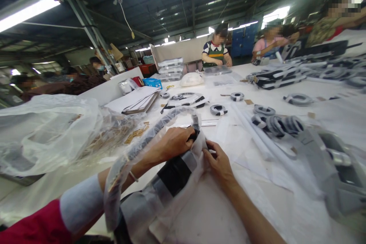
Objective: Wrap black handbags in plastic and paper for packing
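Strap (174,175) — veiled by plastic bag (113,194).

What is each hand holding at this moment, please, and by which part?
The left hand grips the upper end of a grey-and-black strap inside a clear plastic bag; the right hand pinches the bag's edge beside it.

We look along a wide white table (223,213) that runs to the upper right of the frame, under a dark roof of metal beams (185,4). Bright fluorescent tubes (28,13) glow at the upper left and top centre. Far back at centre we see a pale partition (183,50), with blue panels (243,42) to its right.
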### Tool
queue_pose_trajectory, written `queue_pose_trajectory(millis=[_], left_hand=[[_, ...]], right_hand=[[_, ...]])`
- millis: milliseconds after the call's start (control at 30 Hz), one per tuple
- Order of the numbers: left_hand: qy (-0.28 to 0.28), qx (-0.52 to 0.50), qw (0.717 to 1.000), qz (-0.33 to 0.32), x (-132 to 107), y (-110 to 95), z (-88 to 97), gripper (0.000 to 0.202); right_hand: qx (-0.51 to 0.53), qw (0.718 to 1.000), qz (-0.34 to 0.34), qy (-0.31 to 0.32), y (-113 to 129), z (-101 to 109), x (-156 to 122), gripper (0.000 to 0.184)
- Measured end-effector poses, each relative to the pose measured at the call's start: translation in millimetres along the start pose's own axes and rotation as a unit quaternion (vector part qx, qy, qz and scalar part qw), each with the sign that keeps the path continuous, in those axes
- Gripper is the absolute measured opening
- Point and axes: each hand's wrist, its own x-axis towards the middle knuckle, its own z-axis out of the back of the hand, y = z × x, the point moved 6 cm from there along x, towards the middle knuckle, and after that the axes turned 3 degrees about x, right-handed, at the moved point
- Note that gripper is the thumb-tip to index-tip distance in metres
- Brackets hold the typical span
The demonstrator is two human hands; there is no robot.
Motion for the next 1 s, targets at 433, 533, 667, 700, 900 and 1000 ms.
queue_pose_trajectory(millis=[433, 533, 667, 700, 900, 1000], left_hand=[[-0.001, -0.059, 0.997, 0.04, 0.9, 3.8, 2.4, 0.02], [-0.026, -0.085, 0.995, 0.033, -0.1, 7.4, 0.9, 0.019], [-0.032, -0.059, 0.998, 0.013, 0.9, 4.9, 4.3, 0.014], [-0.027, -0.049, 0.998, 0.006, 1.5, 3.4, 5.4, 0.013], [0.01, -0.019, 0.998, -0.057, 1.3, -2.1, 7.7, 0.013], [0.028, -0.007, 0.997, -0.065, 0.0, -1.5, 5.4, 0.015]], right_hand=[[-0.002, 1.0, -0.005, 0.014, -1.4, -1.1, 0.0, 0.04], [-0.006, 1.0, -0.005, 0.019, -2.6, -1.8, -0.1, 0.04], [-0.007, 1.0, -0.009, 0.024, -3.6, -1.9, -0.1, 0.041], [-0.007, 1.0, -0.011, 0.025, -3.6, -1.9, -0.1, 0.042], [-0.005, 0.999, -0.029, 0.027, -4.5, -2.2, -0.4, 0.045], [-0.007, 0.999, -0.026, 0.025, -4.5, -2.2, -0.3, 0.044]])
